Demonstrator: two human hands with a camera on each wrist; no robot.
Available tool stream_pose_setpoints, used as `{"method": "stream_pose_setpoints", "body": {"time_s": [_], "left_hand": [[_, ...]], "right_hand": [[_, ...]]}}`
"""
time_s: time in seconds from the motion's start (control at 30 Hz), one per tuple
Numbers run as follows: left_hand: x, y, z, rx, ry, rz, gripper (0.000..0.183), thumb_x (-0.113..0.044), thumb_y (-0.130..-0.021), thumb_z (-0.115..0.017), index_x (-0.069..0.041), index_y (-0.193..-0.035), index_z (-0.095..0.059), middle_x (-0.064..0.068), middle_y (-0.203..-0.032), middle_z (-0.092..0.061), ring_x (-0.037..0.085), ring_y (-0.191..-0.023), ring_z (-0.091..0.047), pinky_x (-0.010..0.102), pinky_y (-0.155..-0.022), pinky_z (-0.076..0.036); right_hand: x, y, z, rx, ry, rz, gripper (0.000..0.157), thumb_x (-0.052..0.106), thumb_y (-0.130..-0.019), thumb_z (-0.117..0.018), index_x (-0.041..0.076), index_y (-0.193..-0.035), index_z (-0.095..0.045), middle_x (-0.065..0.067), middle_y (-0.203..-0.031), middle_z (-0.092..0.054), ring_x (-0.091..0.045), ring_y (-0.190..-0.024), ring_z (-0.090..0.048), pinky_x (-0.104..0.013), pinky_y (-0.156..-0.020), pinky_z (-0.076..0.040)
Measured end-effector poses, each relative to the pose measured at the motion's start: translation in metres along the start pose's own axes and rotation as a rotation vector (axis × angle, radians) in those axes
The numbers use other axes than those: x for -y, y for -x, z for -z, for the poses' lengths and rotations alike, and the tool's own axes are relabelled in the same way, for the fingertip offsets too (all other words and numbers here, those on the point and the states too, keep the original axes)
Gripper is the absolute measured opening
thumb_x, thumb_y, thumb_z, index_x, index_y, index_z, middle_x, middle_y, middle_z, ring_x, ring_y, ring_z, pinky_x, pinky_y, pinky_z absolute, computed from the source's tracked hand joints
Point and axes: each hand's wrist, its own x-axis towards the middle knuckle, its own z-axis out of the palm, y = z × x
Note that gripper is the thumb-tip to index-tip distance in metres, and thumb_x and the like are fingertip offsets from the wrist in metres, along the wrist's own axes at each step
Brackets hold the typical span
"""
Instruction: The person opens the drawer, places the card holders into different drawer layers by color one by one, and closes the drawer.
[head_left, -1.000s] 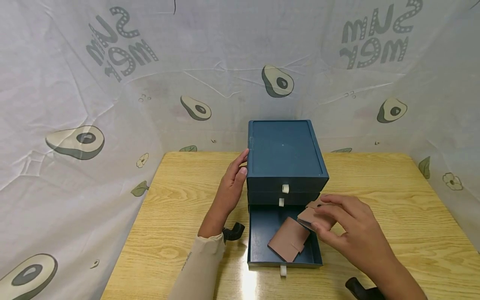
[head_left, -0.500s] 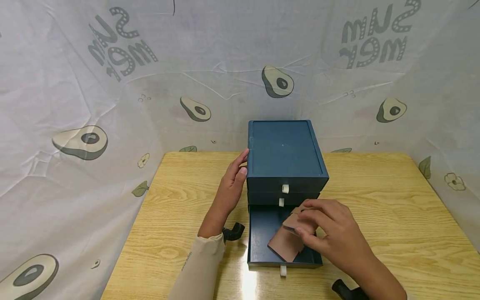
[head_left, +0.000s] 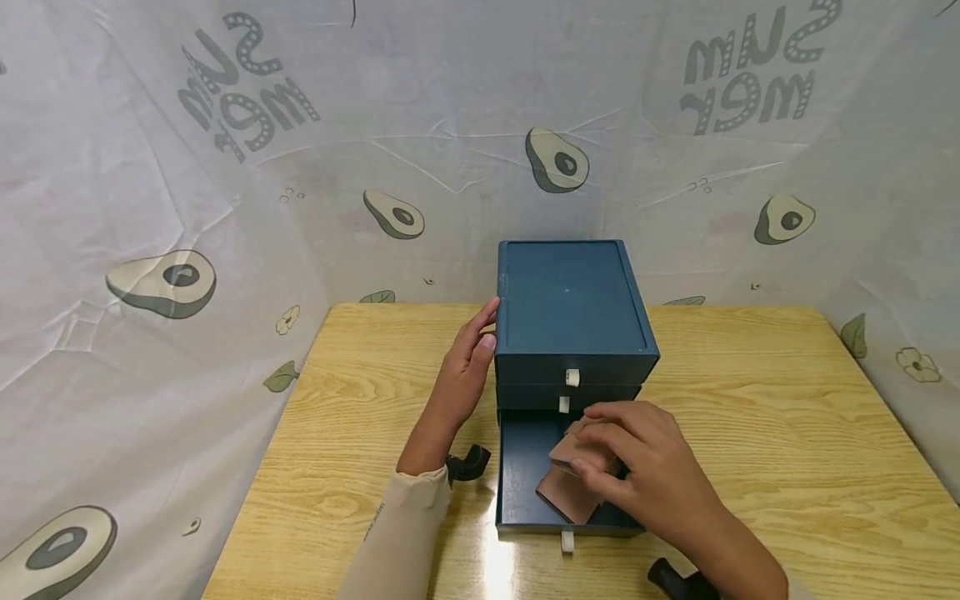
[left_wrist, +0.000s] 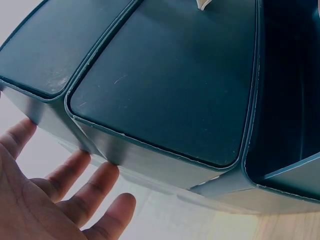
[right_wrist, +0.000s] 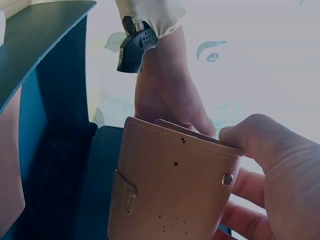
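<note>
A dark blue drawer unit (head_left: pixel 566 300) stands on the table, its bottom drawer (head_left: pixel 517 475) pulled out. My left hand (head_left: pixel 463 379) rests against the unit's left side with fingers extended; the left wrist view shows fingertips (left_wrist: pixel 107 172) at the side wall. In my right hand (head_left: pixel 648 467), a pinkish-brown wallet (right_wrist: pixel 170 185) with a snap button, strap tab and stitched edge is pinched between thumb and fingers. That wallet hangs above the drawer, over a second brown wallet (head_left: pixel 566 497) lying inside it, which it partly hides.
Two upper drawers are closed, each with a small white pull tab (head_left: pixel 572 377). Another white tab (head_left: pixel 567 542) sits on the open drawer's front. Wood-grain table (head_left: pixel 375 375) surrounds the unit, and a printed white cloth (head_left: pixel 450 100) hangs behind and at both sides.
My right hand has carried the held wallet leftward and slightly down, from the drawer's right edge to above the lying wallet. The left hand stays at the unit's side.
</note>
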Motion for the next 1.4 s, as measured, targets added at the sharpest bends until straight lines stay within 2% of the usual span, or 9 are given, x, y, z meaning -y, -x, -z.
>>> {"method": "stream_pose_setpoints", "body": {"time_s": [0.37,0.63,0.73,0.8,0.93,0.97,1.03,1.17,1.4], "left_hand": [[0.001,0.000,-0.001,0.001,0.009,-0.008,0.054,-0.040,-0.117,-0.040,-0.035,-0.170,-0.036,0.004,-0.165,-0.046,0.029,-0.153,-0.045,0.062,-0.122,-0.038],[-0.001,-0.002,-0.002,-0.004,0.005,-0.002,0.054,-0.042,-0.116,-0.040,-0.035,-0.170,-0.037,0.004,-0.164,-0.047,0.028,-0.152,-0.045,0.062,-0.123,-0.038],[0.000,-0.003,-0.002,-0.007,0.007,-0.006,0.054,-0.041,-0.116,-0.040,-0.034,-0.170,-0.037,0.005,-0.164,-0.047,0.032,-0.153,-0.044,0.062,-0.123,-0.037],[0.000,-0.003,-0.002,-0.008,0.010,-0.011,0.054,-0.040,-0.117,-0.040,-0.033,-0.170,-0.037,0.006,-0.164,-0.047,0.036,-0.153,-0.043,0.062,-0.123,-0.036],[0.001,-0.003,-0.002,-0.007,0.012,-0.017,0.054,-0.039,-0.117,-0.040,-0.031,-0.171,-0.036,0.007,-0.164,-0.046,0.041,-0.154,-0.042,0.062,-0.123,-0.037],[0.001,-0.003,-0.002,-0.007,0.010,-0.015,0.054,-0.039,-0.117,-0.039,-0.032,-0.171,-0.036,0.006,-0.164,-0.046,0.039,-0.154,-0.043,0.062,-0.123,-0.037],[0.001,-0.003,-0.002,-0.008,0.004,-0.010,0.054,-0.040,-0.117,-0.039,-0.033,-0.170,-0.036,0.005,-0.164,-0.046,0.034,-0.153,-0.043,0.061,-0.123,-0.037],[-0.001,-0.003,-0.003,-0.012,-0.010,-0.001,0.054,-0.041,-0.117,-0.039,-0.036,-0.170,-0.036,0.003,-0.164,-0.046,0.024,-0.152,-0.045,0.058,-0.123,-0.039],[-0.001,-0.004,-0.004,-0.012,-0.009,-0.008,0.055,-0.042,-0.116,-0.040,-0.033,-0.170,-0.036,0.006,-0.165,-0.046,0.030,-0.153,-0.045,0.062,-0.122,-0.038]], "right_hand": [[-0.006,-0.007,-0.012,-0.037,-0.049,0.069,0.046,0.054,-0.112,-0.051,0.019,-0.107,-0.080,-0.004,-0.125,-0.072,-0.027,-0.115,-0.067,-0.053,-0.101,-0.048],[-0.011,-0.004,-0.001,-0.056,-0.011,0.023,0.052,0.054,-0.114,-0.048,0.015,-0.104,-0.081,-0.005,-0.125,-0.073,-0.027,-0.111,-0.068,-0.051,-0.093,-0.052],[-0.012,-0.002,0.002,-0.025,0.001,-0.023,0.055,0.057,-0.113,-0.047,0.016,-0.103,-0.082,-0.004,-0.125,-0.073,-0.026,-0.112,-0.067,-0.051,-0.093,-0.053],[-0.012,0.000,0.003,-0.004,0.003,-0.053,0.048,0.054,-0.112,-0.053,0.017,-0.104,-0.082,-0.002,-0.126,-0.073,-0.024,-0.113,-0.067,-0.051,-0.092,-0.054],[-0.012,0.003,0.005,0.035,-0.006,-0.109,0.013,0.033,-0.100,-0.079,0.021,-0.105,-0.082,0.002,-0.126,-0.072,-0.020,-0.114,-0.066,-0.049,-0.088,-0.058],[-0.011,0.005,0.006,0.049,-0.015,-0.126,0.011,0.026,-0.096,-0.084,0.023,-0.106,-0.081,0.003,-0.127,-0.071,-0.019,-0.115,-0.065,-0.047,-0.088,-0.059],[-0.010,0.007,0.006,0.074,-0.039,-0.165,0.019,0.018,-0.091,-0.087,0.026,-0.106,-0.080,0.005,-0.128,-0.070,-0.017,-0.116,-0.065,-0.043,-0.086,-0.060],[-0.006,0.010,0.009,0.152,-0.128,-0.288,0.019,0.021,-0.094,-0.085,0.033,-0.107,-0.079,0.010,-0.128,-0.069,-0.016,-0.117,-0.067,-0.037,-0.082,-0.060],[-0.005,0.016,0.012,0.288,-0.389,-0.430,0.014,0.024,-0.103,-0.076,0.035,-0.111,-0.078,0.014,-0.120,-0.071,-0.004,-0.093,-0.067,-0.027,-0.074,-0.057]]}}
